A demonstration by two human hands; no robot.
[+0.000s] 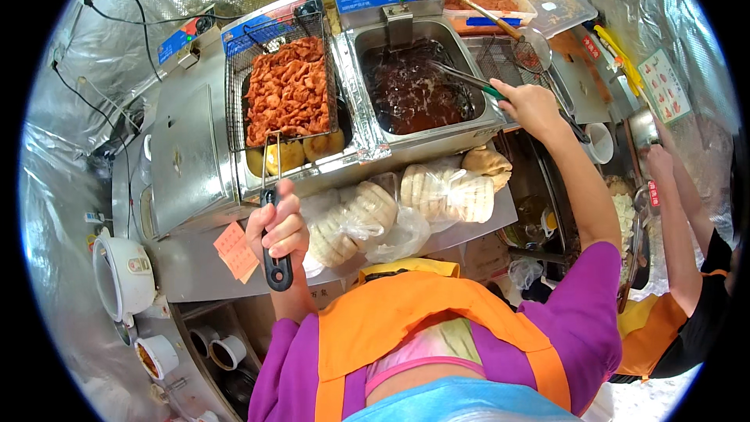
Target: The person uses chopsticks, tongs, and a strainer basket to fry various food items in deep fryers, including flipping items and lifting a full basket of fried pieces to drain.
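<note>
**Basket of fried pieces lifted clear of the oil, second vat being worked with tongs**

The person's left hand (pixel 275 228) is wrapped tight around the black handle (pixel 276 264) of a wire fry basket (pixel 283 70) in the upper middle of the frame. The basket sits raised over the left fryer (pixel 195 148), heaped with reddish-brown battered pieces (pixel 287 92) that look cooked through. Judging by that colour and the raised basket, the frying of this batch seems done, and what looks left is draining and emptying it. Below the basket, a few round golden buns (pixel 301 152) show in the vat.

The right hand (pixel 530 105), in the upper right, is closed on a pair of green-handled tongs (pixel 469 78) whose tips reach into the right fryer (pixel 418 82). That vat holds dark oil with no food clearly visible in it.

Bags of pale round flatbreads (pixel 406 199) lie on the steel shelf (pixel 195 262) at mid-frame, unopened as far as can be seen. A white rice cooker (pixel 121 273) stands at the lower left.

Whether the tong tips hold anything cannot be told, since they are lost in the dark oil. The person's apron (pixel 406 320) hides the shelf's near edge. At the right edge a co-worker's arm (pixel 687 234) is cut off by the rim, and what it reaches for is hard to make out
</note>
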